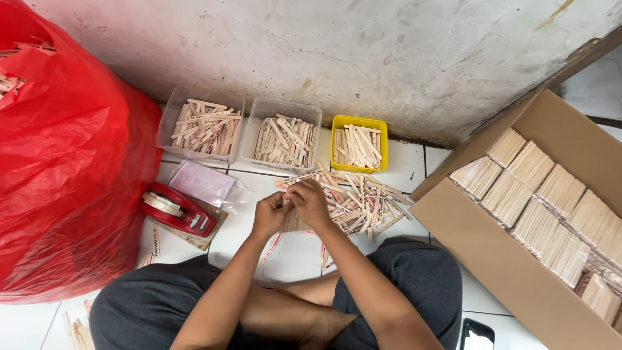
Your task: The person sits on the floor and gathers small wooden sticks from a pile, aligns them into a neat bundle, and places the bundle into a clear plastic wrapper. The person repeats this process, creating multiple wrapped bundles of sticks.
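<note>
Stick bundle (293, 220), thin flat wooden sticks, sits between both hands just above the tiled floor (295, 256), in front of the crossed legs. Left hand (271, 214) curls shut round its left side; right hand (311, 202) pinches the top edge. Likely light, stiff, a bit snappy, apt to fan out, so best gripped across the middle. Just beyond, a loose stick pile (363, 201). Red tape dispenser (178, 210) at left, cardboard box (518, 259) of bundles at right. Farther back, two clear tubs (202, 126) (284, 139) and a yellow tub (359, 144) against the wall, red bag (65, 162) far left.
</note>
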